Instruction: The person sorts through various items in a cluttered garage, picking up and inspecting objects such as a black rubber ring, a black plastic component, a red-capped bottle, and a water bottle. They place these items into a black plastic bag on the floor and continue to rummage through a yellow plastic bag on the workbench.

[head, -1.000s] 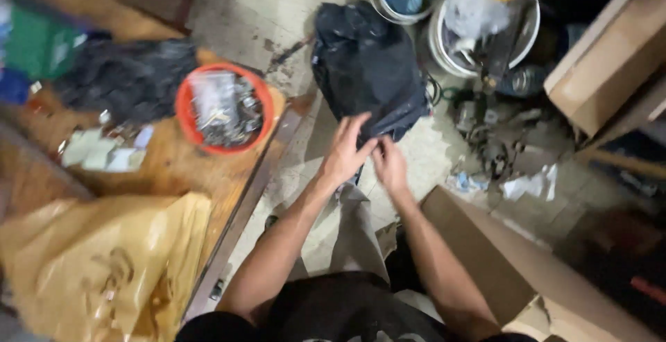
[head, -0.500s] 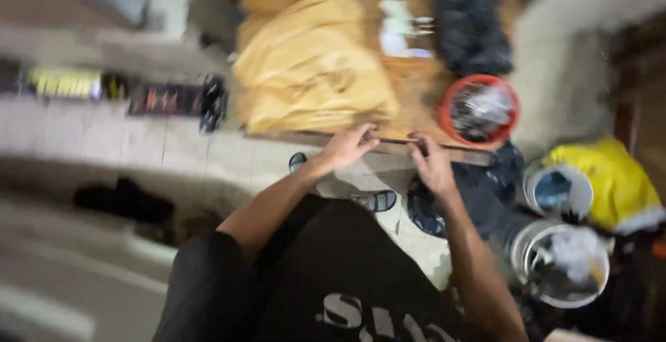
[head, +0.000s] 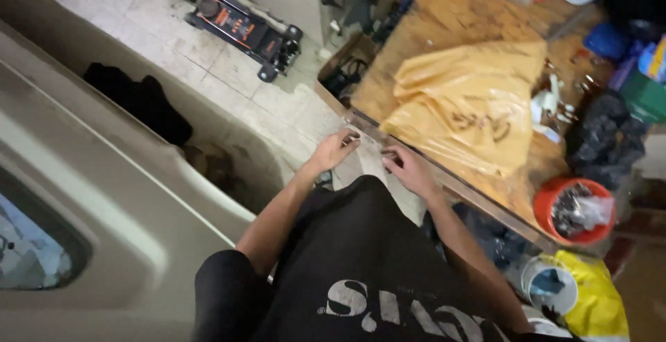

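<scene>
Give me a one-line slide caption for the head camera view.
Both hands, left hand and right hand, meet at the wooden workbench edge beside a yellow plastic bag.

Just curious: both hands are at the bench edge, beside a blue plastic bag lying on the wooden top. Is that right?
Not quite. The head view shows the plastic bag is yellow-orange, not blue. The left hand and right hand are at the wooden bench edge.

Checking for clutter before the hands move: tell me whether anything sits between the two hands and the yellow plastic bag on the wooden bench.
Nothing visible does. The left hand and right hand hover at the wooden workbench's metal-edged rim, and the crumpled yellow plastic bag lies just beyond.
</scene>
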